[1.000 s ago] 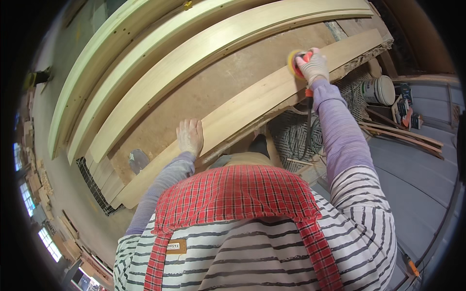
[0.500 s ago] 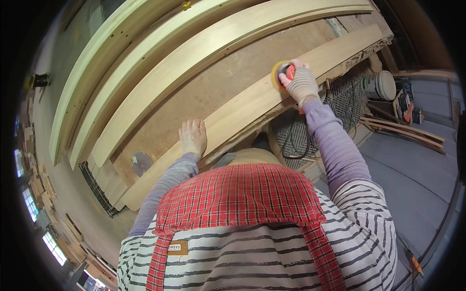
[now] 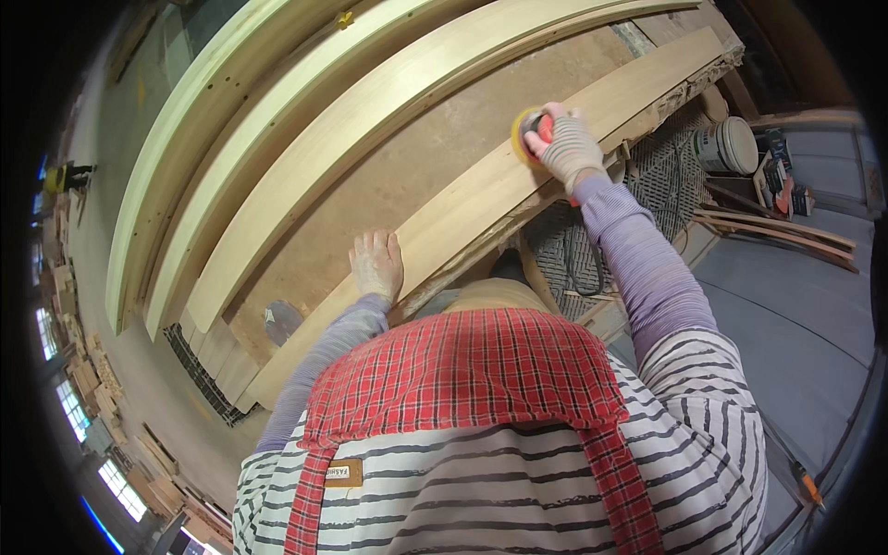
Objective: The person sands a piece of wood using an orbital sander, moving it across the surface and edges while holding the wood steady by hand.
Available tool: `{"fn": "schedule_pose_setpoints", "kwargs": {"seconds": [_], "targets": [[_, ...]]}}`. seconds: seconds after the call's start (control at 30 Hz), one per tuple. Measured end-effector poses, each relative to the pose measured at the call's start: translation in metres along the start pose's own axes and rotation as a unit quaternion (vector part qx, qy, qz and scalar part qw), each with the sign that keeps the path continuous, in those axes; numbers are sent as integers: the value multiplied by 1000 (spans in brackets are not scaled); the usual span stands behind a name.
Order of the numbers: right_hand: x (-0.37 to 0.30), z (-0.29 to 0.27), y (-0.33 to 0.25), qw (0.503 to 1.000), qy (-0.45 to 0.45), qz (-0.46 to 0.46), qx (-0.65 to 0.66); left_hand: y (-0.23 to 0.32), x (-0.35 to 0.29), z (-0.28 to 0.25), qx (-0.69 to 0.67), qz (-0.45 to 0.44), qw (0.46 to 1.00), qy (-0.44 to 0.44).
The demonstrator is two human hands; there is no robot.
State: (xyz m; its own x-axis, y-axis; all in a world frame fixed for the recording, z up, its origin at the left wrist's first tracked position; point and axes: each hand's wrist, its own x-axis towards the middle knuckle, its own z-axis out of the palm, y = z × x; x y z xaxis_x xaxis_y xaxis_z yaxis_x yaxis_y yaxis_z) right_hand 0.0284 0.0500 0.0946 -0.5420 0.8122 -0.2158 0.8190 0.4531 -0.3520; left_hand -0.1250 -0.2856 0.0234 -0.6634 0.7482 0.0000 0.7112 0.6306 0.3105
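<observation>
A long pale wooden board with a gentle curve lies slantwise across the workbench in front of me. My left hand rests flat on its nearer left part, fingers stretched out and holding nothing. Further along, my right hand, in a striped light glove with pinkish fingertips, is wrapped round a small power sander. The sander has a yellow rim and a red and dark body. It sits on the board's face, its pad largely hidden beneath it.
Several curved wooden pieces lie beyond the board on the brown benchtop. A grey disc is near the board's left end. To the right are a white bucket, thin wooden strips and a dark cable.
The view has turned slightly. My right hand and the sander have slid a little left along the board. My left hand stays at its place on the wood.
</observation>
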Motion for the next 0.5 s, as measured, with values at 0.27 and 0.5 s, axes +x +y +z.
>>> {"fn": "schedule_pose_setpoints", "kwargs": {"seconds": [0.27, 0.5], "targets": [[10, -13, -5, 997, 51, 60, 4, 1, 4, 7, 17, -5, 1000, 10], [-93, 26, -78, 980, -160, -117, 17, -4, 6, 10, 35, 7, 999, -5]]}}
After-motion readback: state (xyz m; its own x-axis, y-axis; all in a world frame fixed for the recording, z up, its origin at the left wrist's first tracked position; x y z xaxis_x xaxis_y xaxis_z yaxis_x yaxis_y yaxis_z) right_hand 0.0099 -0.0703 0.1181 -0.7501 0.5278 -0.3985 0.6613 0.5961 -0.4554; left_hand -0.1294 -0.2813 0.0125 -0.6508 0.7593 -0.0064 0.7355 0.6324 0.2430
